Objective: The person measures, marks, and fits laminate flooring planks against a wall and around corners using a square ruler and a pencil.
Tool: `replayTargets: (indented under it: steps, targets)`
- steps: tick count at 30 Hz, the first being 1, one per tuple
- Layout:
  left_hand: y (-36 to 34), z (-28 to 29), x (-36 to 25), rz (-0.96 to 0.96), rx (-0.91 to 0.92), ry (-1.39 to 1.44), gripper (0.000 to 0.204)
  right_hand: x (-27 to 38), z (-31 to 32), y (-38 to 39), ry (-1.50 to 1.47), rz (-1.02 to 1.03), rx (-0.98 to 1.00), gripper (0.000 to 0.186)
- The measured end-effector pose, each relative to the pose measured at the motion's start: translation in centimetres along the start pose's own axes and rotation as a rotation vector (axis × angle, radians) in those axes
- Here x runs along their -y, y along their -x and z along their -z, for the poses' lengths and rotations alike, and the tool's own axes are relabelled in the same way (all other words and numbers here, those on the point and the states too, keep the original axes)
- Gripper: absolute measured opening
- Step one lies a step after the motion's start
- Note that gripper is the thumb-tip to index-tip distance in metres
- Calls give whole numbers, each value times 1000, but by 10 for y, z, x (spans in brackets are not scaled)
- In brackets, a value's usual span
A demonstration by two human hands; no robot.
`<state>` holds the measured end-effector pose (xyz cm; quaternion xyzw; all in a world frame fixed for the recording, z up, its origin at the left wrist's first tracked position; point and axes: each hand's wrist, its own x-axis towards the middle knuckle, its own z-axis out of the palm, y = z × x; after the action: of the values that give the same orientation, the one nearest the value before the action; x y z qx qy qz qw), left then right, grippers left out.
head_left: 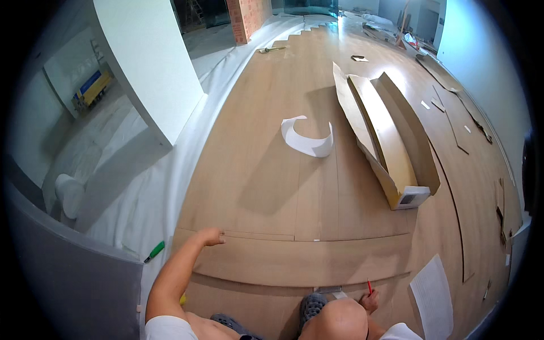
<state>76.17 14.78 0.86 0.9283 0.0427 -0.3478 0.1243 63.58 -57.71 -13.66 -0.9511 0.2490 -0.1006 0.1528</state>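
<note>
A long wood-look floor plank (pixel 294 260) lies crosswise in front of my feet, over the laid flooring. My left hand (pixel 211 237) rests at its far edge near the left end, fingers reaching out over the wood. Low at the right, beside my knee, my right hand (pixel 369 302) is closed around a thin red pencil (pixel 370 288) pointing up over the plank's near edge. A flat grey metal piece (pixel 327 289) lies by my shoe, partly hidden. Something small and yellow (pixel 183 299) shows beside my left forearm.
An opened cardboard carton (pixel 422 139) holds a plank (pixel 391 136) ahead right. A curled white strip (pixel 309 144) stands on the floor. A green utility knife (pixel 154 252) lies left, a ribbed white sheet (pixel 433 297) right, a hammer (pixel 272 50) far off. Offcuts line the right wall.
</note>
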Motion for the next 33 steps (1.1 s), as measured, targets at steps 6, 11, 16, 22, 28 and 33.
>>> replayTargets:
  steps: [6,11,16,22,28,33]
  targets:
    - [4,3,-3,8,14,29,59,7,3,1,48,-29,-24,24]
    - [16,-2,-4,-39,-17,15,58,7,6,0,52,37,-64,21]
    - [22,-15,7,10,64,-14,60,4,3,-1,75,30,-68,18]
    - [32,-31,27,7,84,-6,62,5,1,0,30,89,-102,18]
    - [46,-30,31,81,128,2,60,0,-2,3,42,33,-15,20]
    - [57,-58,37,24,186,-58,62,-15,-9,2,72,33,-30,24]
